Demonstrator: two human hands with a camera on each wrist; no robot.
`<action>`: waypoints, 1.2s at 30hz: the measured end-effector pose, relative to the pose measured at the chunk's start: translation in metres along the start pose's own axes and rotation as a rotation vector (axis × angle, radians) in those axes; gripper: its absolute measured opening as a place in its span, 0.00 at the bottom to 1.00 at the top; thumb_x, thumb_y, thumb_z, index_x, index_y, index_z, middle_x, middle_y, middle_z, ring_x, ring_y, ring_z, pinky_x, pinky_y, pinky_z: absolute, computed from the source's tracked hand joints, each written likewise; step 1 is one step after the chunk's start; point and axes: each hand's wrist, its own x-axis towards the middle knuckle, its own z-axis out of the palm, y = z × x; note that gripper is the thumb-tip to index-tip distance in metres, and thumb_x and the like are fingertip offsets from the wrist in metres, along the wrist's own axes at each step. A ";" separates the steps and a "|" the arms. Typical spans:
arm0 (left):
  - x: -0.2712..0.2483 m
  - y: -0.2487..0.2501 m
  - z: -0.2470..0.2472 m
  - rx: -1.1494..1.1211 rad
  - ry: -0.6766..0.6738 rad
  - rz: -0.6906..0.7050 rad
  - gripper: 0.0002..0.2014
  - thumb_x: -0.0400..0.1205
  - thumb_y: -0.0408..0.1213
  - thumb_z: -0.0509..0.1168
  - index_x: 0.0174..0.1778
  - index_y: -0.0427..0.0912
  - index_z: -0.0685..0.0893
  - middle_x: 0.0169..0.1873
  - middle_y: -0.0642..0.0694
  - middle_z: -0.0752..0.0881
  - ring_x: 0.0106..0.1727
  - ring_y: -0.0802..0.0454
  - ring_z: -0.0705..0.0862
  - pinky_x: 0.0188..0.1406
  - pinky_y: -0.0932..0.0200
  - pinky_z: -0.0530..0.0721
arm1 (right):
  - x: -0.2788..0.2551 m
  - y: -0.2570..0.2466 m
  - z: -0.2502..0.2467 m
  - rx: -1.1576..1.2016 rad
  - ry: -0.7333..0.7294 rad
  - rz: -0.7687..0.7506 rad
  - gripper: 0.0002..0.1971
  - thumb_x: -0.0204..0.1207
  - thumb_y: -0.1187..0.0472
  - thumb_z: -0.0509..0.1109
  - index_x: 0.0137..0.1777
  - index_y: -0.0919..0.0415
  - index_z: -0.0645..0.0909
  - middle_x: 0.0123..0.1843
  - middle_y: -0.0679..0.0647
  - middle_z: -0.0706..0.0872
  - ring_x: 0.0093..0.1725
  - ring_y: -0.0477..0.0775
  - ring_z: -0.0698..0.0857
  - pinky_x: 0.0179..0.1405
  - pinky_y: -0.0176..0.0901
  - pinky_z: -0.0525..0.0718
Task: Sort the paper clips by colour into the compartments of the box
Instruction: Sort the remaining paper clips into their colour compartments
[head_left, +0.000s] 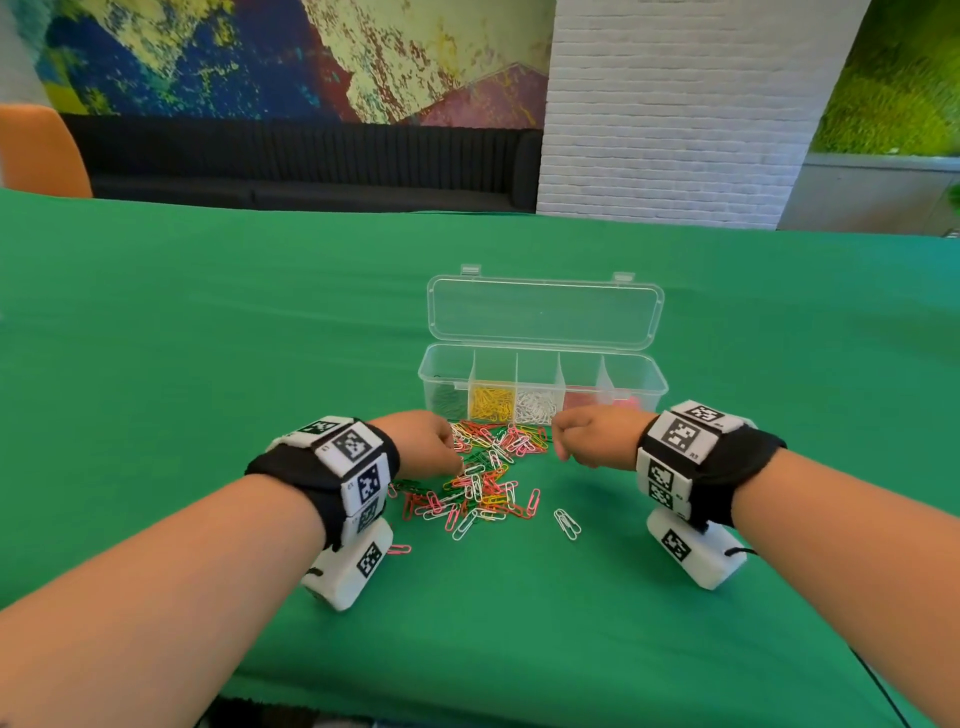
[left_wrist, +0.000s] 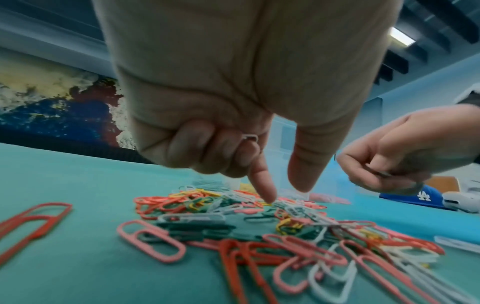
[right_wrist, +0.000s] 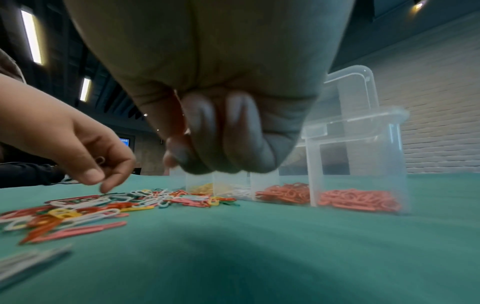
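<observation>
Presently I see the paper clips (head_left: 480, 480) heaped between my hands, just before the box (head_left: 543, 387), whose long axis runs left to right. My left hand (head_left: 426, 441), nearer the heap, grips white clips in its curled fingers with forefinger and thumb extended; my right hand (head_left: 597, 436) is curled, contents indiscernible. The 5 compartments hold green, yellow, white, red and pink clips

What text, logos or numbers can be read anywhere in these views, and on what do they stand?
"LA": white monogram on a blue cap lying on the table, left wrist view.
Square black-and-white coded markers on the wristbands: patterns only; the tiny characters beside them are too small to read.
Screen in the background, right wrist view: too blurred to read.
Box and paper clips: no text.
</observation>
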 end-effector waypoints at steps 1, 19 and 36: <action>0.002 0.002 0.001 0.006 0.004 0.000 0.10 0.81 0.48 0.62 0.40 0.46 0.75 0.33 0.52 0.76 0.32 0.57 0.73 0.29 0.65 0.72 | -0.003 0.000 0.001 -0.058 -0.050 0.006 0.10 0.81 0.55 0.57 0.39 0.55 0.74 0.33 0.46 0.74 0.36 0.47 0.74 0.34 0.37 0.71; 0.008 0.015 0.010 0.033 0.001 0.098 0.09 0.78 0.47 0.69 0.44 0.45 0.81 0.33 0.54 0.78 0.31 0.60 0.74 0.27 0.67 0.70 | -0.011 -0.009 0.021 -0.147 -0.161 -0.073 0.06 0.72 0.54 0.74 0.39 0.54 0.82 0.33 0.46 0.81 0.32 0.44 0.77 0.34 0.33 0.76; -0.003 -0.002 -0.009 -0.681 0.000 -0.002 0.09 0.81 0.24 0.51 0.44 0.42 0.71 0.30 0.45 0.80 0.24 0.55 0.75 0.21 0.66 0.72 | -0.012 -0.011 0.018 -0.058 -0.062 -0.096 0.11 0.84 0.63 0.55 0.54 0.53 0.79 0.40 0.45 0.77 0.36 0.42 0.75 0.39 0.35 0.72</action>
